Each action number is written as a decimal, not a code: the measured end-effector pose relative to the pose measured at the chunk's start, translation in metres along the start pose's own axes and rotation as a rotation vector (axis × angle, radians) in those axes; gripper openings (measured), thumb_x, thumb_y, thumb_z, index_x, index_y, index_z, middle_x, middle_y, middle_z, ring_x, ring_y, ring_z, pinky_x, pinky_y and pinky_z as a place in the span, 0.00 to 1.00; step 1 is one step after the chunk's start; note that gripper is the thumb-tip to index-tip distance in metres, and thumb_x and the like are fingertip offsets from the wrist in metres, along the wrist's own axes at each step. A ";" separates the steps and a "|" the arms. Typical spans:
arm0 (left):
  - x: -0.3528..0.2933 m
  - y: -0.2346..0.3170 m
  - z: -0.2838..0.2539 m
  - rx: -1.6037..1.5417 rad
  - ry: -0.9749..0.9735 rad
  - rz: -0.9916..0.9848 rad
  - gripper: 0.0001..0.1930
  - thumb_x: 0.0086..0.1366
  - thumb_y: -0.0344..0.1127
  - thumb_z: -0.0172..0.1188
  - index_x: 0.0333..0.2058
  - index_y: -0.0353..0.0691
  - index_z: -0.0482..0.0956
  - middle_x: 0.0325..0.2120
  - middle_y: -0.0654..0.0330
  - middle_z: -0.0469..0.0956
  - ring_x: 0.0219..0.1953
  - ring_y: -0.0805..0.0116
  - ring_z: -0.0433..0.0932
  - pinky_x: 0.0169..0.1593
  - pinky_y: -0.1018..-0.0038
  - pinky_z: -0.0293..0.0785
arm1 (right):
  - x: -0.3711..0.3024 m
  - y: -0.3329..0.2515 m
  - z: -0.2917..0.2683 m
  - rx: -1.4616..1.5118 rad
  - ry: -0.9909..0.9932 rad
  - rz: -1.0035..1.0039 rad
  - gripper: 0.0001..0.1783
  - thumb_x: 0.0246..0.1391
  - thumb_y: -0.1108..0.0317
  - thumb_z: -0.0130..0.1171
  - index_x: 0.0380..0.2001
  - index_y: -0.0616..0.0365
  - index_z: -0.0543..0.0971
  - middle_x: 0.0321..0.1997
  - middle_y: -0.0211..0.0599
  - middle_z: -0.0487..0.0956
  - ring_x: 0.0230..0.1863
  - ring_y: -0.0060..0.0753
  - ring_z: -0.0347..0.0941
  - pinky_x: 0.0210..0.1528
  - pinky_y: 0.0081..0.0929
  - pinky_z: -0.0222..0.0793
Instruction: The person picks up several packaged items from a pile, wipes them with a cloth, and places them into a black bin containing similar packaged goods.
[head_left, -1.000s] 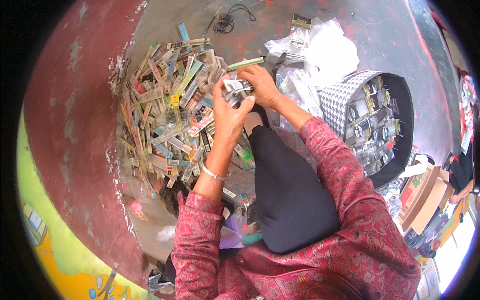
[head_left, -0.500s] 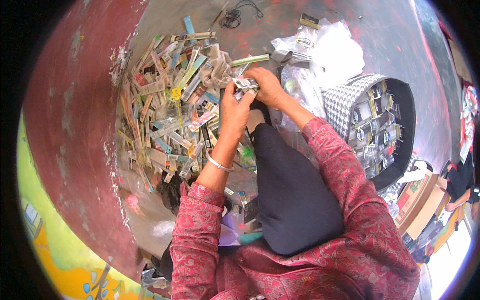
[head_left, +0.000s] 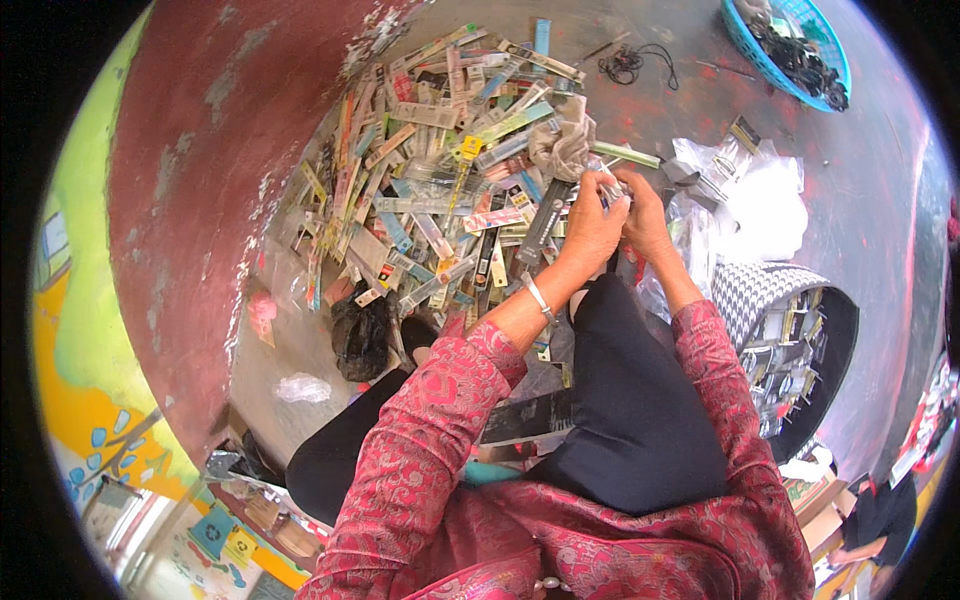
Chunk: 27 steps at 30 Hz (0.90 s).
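My left hand [head_left: 597,225] and my right hand [head_left: 645,212] meet above my knees, fingers closed around a small clear plastic packet [head_left: 604,178]. Fingers cover most of it, so its contents cannot be made out. Just beyond the hands lies a crumpled grey-beige cloth [head_left: 562,142], with a long green-edged packet [head_left: 628,154] beside it. To the left spreads a big heap of long, narrow packets [head_left: 425,115] in many colours. A long dark box [head_left: 545,222] lies close to my left wrist.
White plastic bags [head_left: 765,215] lie right of my hands. A houndstooth-patterned bin [head_left: 765,290] on its side holds several dark-labelled packets [head_left: 790,350]. At the far right stands a blue basket [head_left: 742,40] of dark items, near a black cord [head_left: 640,65]. A black bag [head_left: 362,335] sits left of my legs.
The view has swung, so the heap and my hands appear further right, and the blue basket has come in. The packet's dark-and-white label, visible earlier, is now mostly hidden by my fingers.
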<state>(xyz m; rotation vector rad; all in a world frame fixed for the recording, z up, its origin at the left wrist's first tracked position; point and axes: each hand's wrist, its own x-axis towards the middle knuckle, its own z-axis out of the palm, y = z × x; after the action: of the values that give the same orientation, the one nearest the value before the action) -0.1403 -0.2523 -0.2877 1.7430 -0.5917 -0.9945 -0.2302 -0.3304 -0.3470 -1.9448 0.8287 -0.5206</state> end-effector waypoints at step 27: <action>-0.024 0.045 -0.074 -0.198 -0.260 -0.357 0.40 0.46 0.33 0.67 0.53 0.39 0.50 0.35 0.56 0.71 0.32 0.68 0.76 0.35 0.74 0.73 | 0.031 -0.106 0.015 0.854 -0.268 0.642 0.14 0.42 0.66 0.62 0.33 0.63 0.76 0.31 0.33 0.76 0.31 0.23 0.72 0.35 0.22 0.67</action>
<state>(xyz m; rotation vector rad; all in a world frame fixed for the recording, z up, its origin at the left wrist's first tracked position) -0.0888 -0.2128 -0.2265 1.5834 -0.3325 -1.4935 -0.1636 -0.3081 -0.2603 -0.8728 0.8164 -0.1594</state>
